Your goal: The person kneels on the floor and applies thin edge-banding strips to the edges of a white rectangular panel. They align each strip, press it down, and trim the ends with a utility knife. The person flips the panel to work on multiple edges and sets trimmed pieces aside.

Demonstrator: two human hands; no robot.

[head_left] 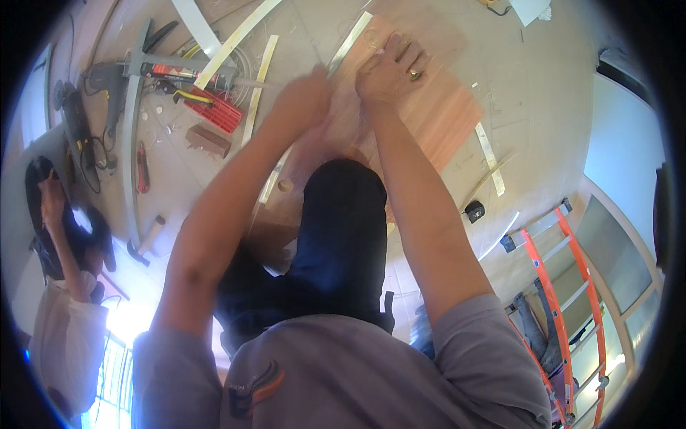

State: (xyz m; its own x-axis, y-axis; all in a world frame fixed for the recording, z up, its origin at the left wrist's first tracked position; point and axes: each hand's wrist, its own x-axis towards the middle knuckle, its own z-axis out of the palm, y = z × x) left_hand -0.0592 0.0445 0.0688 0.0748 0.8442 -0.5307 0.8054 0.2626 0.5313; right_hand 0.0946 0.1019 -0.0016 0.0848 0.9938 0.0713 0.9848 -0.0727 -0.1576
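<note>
A reddish-brown wood-grained board (446,111) lies on the floor in front of me, under my knee. On its far part rests my right hand (391,75), palm down with fingers stretched out and a ring on one of them. By the board's left edge, my left hand (306,100) is smeared by motion. Its fingers and anything in them cannot be made out. A pale narrow strip (350,41) runs along that edge just beyond my left hand. Another pale strip (260,89) lies to the left, apart from the board.
Left: a caulking gun with a cartridge (179,71), red plastic tray (221,114), brown block (208,141), red-handled tool (143,168), hammer (148,237), corded power tool (75,125). Another person (68,314) is at far left. Right: black tape measure (474,211), orange ladder (547,282).
</note>
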